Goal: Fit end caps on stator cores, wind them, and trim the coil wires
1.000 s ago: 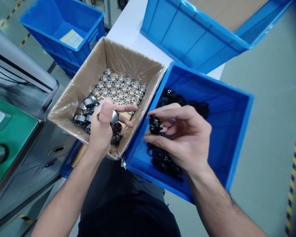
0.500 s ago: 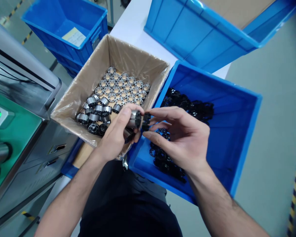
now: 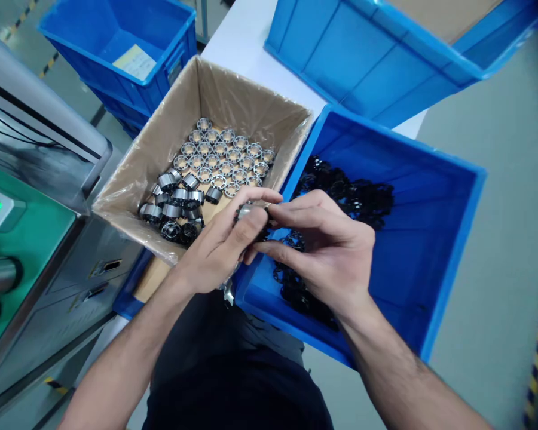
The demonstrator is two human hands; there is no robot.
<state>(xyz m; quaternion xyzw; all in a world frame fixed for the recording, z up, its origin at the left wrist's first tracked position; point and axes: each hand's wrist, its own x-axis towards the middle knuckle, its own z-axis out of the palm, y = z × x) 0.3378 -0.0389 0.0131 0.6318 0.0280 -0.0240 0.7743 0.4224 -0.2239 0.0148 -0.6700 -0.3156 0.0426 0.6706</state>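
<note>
My left hand [image 3: 217, 242] is closed around a metal ring [image 3: 247, 211], whose side shows between thumb and forefinger. My right hand [image 3: 334, 248] pinches a black toothed ring [image 3: 268, 218] against the end of that metal ring; the fingers hide most of both parts. Whether the black ring is seated cannot be made out. Below my left hand, a cardboard box [image 3: 251, 89] lined with clear plastic holds rows of metal rings [image 3: 211, 161] and a loose heap of black-ended metal rings [image 3: 171, 212]. Under my right hand, a blue bin [image 3: 424, 239] contains piles of black rings [image 3: 367, 200].
Another blue bin [image 3: 367, 65] stands on the white table [image 3: 233, 45] at the back. Stacked blue bins [image 3: 116, 36] are at the far left. A green-topped machine [image 3: 36, 245] borders the left side. A wrench-like metal tool [image 3: 228, 292] hangs near the box's front corner.
The black ring, apart from the metal ring before, now meets its end. My left thumb has moved over the metal ring, and my hands have come closer together.
</note>
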